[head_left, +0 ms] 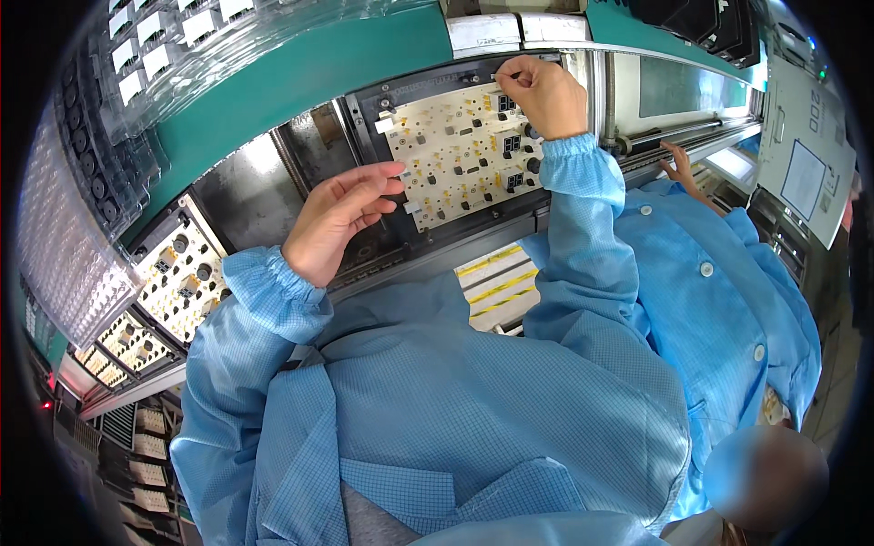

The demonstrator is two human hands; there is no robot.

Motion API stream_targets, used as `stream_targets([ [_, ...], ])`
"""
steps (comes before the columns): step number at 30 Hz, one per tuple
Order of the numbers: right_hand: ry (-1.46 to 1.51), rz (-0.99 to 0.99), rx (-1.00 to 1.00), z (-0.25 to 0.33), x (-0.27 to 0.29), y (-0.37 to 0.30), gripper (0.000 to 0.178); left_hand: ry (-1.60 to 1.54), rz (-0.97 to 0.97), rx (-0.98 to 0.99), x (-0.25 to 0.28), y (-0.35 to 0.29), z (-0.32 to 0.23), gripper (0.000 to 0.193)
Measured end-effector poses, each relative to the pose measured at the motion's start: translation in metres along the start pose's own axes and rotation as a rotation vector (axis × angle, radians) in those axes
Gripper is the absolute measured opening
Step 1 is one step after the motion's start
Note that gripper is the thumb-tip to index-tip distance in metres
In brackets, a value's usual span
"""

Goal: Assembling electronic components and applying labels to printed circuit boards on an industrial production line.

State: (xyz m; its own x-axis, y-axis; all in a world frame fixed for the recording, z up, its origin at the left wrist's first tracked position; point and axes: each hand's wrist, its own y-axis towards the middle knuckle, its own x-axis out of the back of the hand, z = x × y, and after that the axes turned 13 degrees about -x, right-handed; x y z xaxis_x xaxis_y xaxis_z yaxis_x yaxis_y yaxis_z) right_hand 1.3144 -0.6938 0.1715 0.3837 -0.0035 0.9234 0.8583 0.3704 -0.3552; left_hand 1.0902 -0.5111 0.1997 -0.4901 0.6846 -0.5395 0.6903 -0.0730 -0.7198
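A pale circuit board [437, 146] dotted with small yellow and black parts lies in a dark frame [369, 136] in front of me. Black digit displays [512, 144] line its right side. My right hand [549, 98] is over the board's far right corner, thumb and fingertips pinched together; whatever they hold is too small or hidden to name. Beside the board's left edge is my left hand [341, 218], fingers loosely stretched and apart, with nothing visible in them.
More populated boards [177, 273] sit in frames on the line at left. Clear plastic trays [82, 227] of parts stand on the green surface [300, 82]. At right, a co-worker in a blue coat [719, 282] has a hand [678, 166] on the line. Metal rails [601, 100] border the board.
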Motion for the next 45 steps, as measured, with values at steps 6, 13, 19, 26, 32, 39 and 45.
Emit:
stream_targets([
  [6, -0.079, -0.135, -0.189, 0.018, -0.020, -0.009, 0.016, -0.002, -0.009, 0.006, 0.014, -0.009, 0.000, 0.035],
  [13, 0.018, -0.094, -0.271, 0.031, -0.018, -0.013, 0.027, -0.003, -0.019, 0.023, 0.034, -0.023, -0.002, 0.036],
  [19, -0.063, 0.003, -0.377, 0.037, -0.018, -0.005, 0.030, -0.019, -0.021, 0.038, 0.044, -0.028, 0.001, 0.035],
  [26, -0.101, 0.087, -0.357, 0.039, -0.018, 0.002, 0.030, -0.044, -0.027, 0.041, 0.055, -0.033, 0.006, 0.035],
  [32, -0.198, 0.064, -0.288, 0.052, -0.020, 0.001, 0.033, -0.049, -0.026, 0.049, 0.070, -0.043, 0.004, 0.034],
  [39, -0.197, 0.082, -0.328, 0.056, -0.022, -0.004, 0.031, -0.048, -0.056, 0.064, 0.083, -0.056, 0.010, 0.034],
  [45, -0.089, 0.084, -0.288, 0.063, -0.020, -0.010, 0.034, -0.075, -0.101, 0.058, 0.109, -0.091, 0.025, 0.034],
])
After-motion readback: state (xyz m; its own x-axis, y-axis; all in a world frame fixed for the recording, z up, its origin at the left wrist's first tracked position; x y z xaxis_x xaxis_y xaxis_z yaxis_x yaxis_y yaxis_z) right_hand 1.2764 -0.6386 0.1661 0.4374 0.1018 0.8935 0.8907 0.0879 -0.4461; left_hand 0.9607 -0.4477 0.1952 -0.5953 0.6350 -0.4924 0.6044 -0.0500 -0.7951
